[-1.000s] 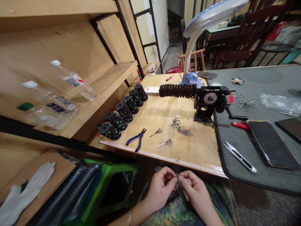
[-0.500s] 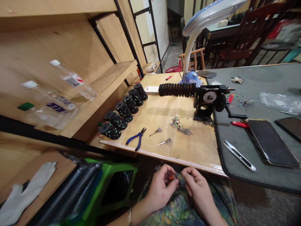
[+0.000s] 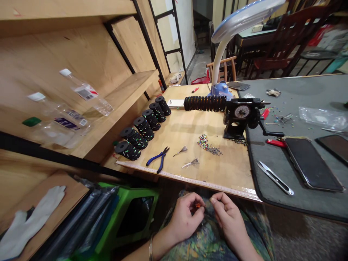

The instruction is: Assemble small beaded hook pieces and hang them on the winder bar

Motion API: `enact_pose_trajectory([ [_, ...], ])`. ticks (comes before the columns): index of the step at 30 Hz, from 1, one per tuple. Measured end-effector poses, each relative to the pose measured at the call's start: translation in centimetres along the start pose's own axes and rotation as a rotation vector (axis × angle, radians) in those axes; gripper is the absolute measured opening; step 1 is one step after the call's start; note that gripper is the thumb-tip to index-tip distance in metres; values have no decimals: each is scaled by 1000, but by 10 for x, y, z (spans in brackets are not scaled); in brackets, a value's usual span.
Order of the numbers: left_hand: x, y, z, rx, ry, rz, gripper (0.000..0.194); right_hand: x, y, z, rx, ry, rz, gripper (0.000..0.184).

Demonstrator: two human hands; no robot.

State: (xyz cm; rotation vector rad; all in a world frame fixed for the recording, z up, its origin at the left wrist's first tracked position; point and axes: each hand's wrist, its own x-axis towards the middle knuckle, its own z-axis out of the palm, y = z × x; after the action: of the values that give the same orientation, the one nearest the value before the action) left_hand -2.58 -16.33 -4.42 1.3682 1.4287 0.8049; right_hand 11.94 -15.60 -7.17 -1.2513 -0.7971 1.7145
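My left hand and my right hand are held close together over my lap, below the wooden board's front edge. The left fingers pinch a tiny orange piece. The right fingers are pinched just right of it; what they hold is too small to make out. On the board lie a pile of coloured pins, two small wire bundles and blue pliers. A black winding machine carries a row of black spools.
Several black spool stacks line the board's left side. Thread snips, phones and a red tool lie on the grey mat. Plastic bottles rest on the shelf at left. A desk lamp arches overhead. A green stool stands below.
Both hands shifted slightly within my lap, and the orange piece now shows more clearly at my left fingertips. The things on the board and mat stayed put.
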Motion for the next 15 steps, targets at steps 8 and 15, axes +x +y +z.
enact_pose_trajectory([
  [8,4,2,2,108,33,26,9,1,-1,4,-56,-23,-37,44],
  [15,5,1,-3,129,43,96,10,2,-3,-1,-209,-94,-104,32],
])
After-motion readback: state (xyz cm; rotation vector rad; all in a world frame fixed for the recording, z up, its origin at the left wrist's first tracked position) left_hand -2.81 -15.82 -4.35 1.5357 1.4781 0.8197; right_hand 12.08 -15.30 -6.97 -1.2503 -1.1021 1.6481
